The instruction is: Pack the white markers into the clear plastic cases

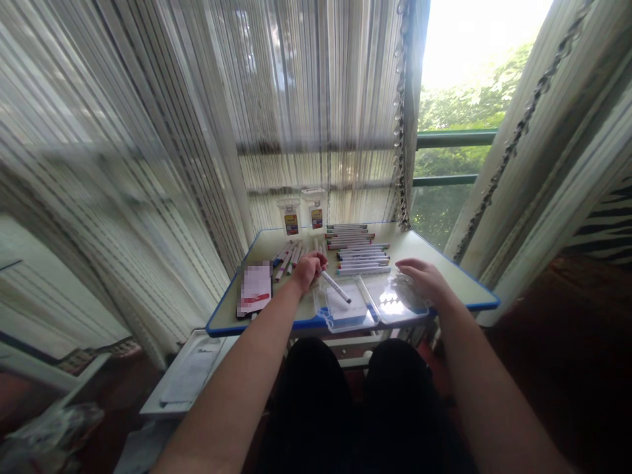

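Observation:
My left hand point(309, 268) is closed round a white marker point(336, 288) whose tip points down into an open clear plastic case point(345, 315) at the table's front edge. My right hand point(423, 278) lies flat with fingers spread on the case's open clear lid point(395, 299). Just beyond the case, rows of markers point(359, 250) lie side by side. Several loose markers point(288, 254) lie to the left of my left hand.
The small table point(444, 263) has a blue rim and stands against striped curtains point(197, 131). Two clear marker cases point(303, 212) stand upright at the back. A blurred flat object point(255, 288) lies at the left. A window with green rails point(454, 158) is at the right.

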Demonstrator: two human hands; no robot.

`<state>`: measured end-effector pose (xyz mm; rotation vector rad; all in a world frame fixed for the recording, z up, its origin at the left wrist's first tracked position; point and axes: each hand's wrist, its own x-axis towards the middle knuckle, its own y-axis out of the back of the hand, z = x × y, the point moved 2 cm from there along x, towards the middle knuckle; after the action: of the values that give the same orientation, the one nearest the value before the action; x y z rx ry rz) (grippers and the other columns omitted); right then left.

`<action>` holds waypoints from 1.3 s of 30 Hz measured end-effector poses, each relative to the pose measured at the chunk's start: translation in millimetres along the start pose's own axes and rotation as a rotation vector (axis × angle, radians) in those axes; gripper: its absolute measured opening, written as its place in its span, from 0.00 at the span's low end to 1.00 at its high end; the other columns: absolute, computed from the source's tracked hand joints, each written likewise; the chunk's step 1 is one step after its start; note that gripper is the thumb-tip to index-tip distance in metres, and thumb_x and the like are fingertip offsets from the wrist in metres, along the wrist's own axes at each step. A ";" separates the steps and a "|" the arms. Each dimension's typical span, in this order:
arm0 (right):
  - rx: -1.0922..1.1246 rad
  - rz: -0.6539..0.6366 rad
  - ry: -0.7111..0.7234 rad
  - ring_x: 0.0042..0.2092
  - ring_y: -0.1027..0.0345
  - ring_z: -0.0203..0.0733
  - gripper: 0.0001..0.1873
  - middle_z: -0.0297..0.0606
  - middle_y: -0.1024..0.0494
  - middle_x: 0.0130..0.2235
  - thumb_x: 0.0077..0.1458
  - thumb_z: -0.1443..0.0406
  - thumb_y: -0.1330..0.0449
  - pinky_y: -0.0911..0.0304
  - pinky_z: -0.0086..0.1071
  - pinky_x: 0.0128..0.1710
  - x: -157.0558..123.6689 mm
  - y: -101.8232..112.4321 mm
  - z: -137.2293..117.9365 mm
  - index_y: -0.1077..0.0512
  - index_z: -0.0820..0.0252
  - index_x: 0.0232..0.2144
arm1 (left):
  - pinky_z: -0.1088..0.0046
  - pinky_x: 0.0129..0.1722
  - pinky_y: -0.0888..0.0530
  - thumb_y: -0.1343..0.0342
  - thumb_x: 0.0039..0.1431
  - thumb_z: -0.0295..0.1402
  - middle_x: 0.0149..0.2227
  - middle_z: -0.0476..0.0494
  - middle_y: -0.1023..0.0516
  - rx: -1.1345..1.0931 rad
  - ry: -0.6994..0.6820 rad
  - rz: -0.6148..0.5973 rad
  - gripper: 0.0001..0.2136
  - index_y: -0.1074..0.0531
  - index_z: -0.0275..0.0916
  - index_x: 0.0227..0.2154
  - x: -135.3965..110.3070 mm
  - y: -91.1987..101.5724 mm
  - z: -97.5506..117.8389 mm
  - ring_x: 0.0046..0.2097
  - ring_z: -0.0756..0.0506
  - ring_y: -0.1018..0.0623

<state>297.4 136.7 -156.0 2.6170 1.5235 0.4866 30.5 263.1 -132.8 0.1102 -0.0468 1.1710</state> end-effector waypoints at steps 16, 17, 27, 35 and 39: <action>-0.554 -0.145 0.608 0.41 0.29 0.46 0.11 0.43 0.22 0.40 0.56 0.63 0.45 0.35 0.39 0.45 -86.1 -68.6 -89.6 0.24 0.57 0.38 | 0.72 0.24 0.38 0.56 0.29 0.27 0.18 0.48 0.37 -0.053 -0.024 -0.041 0.14 0.29 0.36 0.22 -7.1 3.9 2.5 0.23 0.49 0.36; -0.579 -0.225 0.599 0.42 0.29 0.46 0.12 0.43 0.23 0.42 0.56 0.62 0.44 0.35 0.39 0.45 -94.7 -83.5 -91.9 0.25 0.57 0.41 | 0.72 0.25 0.38 0.56 0.29 0.27 0.18 0.48 0.36 -0.056 -0.026 -0.037 0.14 0.28 0.36 0.22 -7.3 4.1 2.9 0.24 0.49 0.36; -0.519 -0.371 0.735 0.45 0.28 0.45 0.10 0.37 0.21 0.45 0.57 0.63 0.42 0.34 0.41 0.47 -108.5 -124.0 -67.5 0.21 0.52 0.28 | 0.74 0.23 0.41 0.54 0.35 0.27 0.16 0.51 0.34 0.195 -0.132 -0.026 0.11 0.26 0.35 0.22 -10.2 1.2 1.8 0.21 0.51 0.36; -0.397 -0.394 0.541 0.37 0.27 0.41 0.11 0.38 0.20 0.37 0.50 0.70 0.39 0.33 0.35 0.42 -78.4 -112.6 -70.6 0.21 0.55 0.37 | 0.73 0.32 0.32 0.53 0.39 0.23 0.24 0.49 0.25 0.375 -0.248 -0.016 0.11 0.26 0.37 0.23 -11.8 -0.5 1.4 0.29 0.49 0.28; -0.514 -0.371 0.524 0.36 0.31 0.42 0.11 0.37 0.23 0.30 0.51 0.68 0.39 0.35 0.36 0.42 -62.9 -113.8 -66.1 0.22 0.58 0.39 | 0.71 0.38 0.30 0.50 0.36 0.20 0.29 0.47 0.22 0.147 -0.169 -0.163 0.18 0.25 0.35 0.33 -6.1 -3.0 -2.4 0.34 0.48 0.25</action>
<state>153.4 134.0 -133.2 1.8466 1.6629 1.3783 30.9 256.6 -136.0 0.3365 -0.0989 0.9994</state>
